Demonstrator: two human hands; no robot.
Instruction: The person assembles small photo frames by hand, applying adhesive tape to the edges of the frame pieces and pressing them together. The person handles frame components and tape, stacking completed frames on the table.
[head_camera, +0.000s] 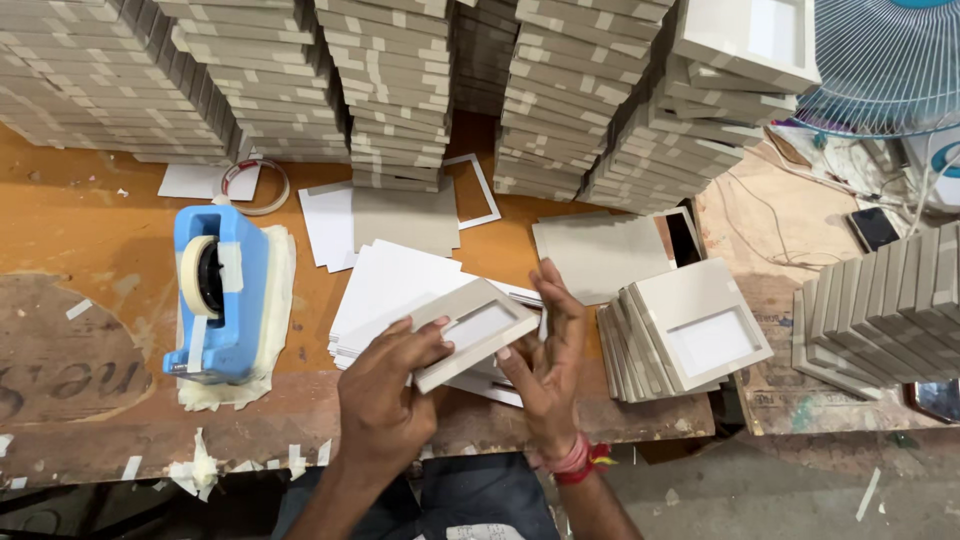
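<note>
My left hand grips the lower left edge of a grey cardboard frame with a white rectangular window. My right hand presses its open palm and fingers against the frame's right edge. The frame is held tilted above a pile of white cards on the wooden workbench. A red thread band sits on my right wrist.
A blue tape dispenser stands left of the hands. A short stack of finished frames lies to the right, with another stack further right. Tall stacks of grey frames line the back. A fan is at top right.
</note>
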